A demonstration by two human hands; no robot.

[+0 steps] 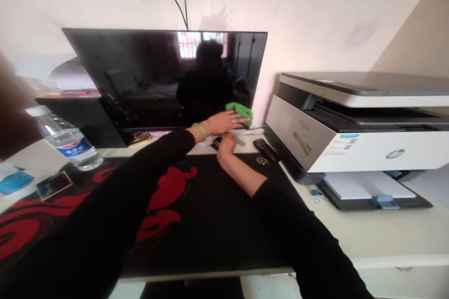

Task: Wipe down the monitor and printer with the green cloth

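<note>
My left hand (226, 123), a pale green bangle on its wrist, presses a green cloth (243, 111) against the lower right corner of the dark monitor (150, 79). Its fingers lie over the cloth, holding it to the screen. Just below, my right hand (227, 144) is bent at the wrist near the monitor's bottom edge, above small papers on the desk. The fingers of that hand are mostly hidden, so what they touch does not show. A dark hair clipper-like object (266, 149) lies to the right of it.
A white HP printer (351, 126) fills the right side, with a blue binder clip (318, 195) before it. On the left stand a water bottle (70, 142) and a black box (84, 119). A black and red desk mat (210, 219) covers the front.
</note>
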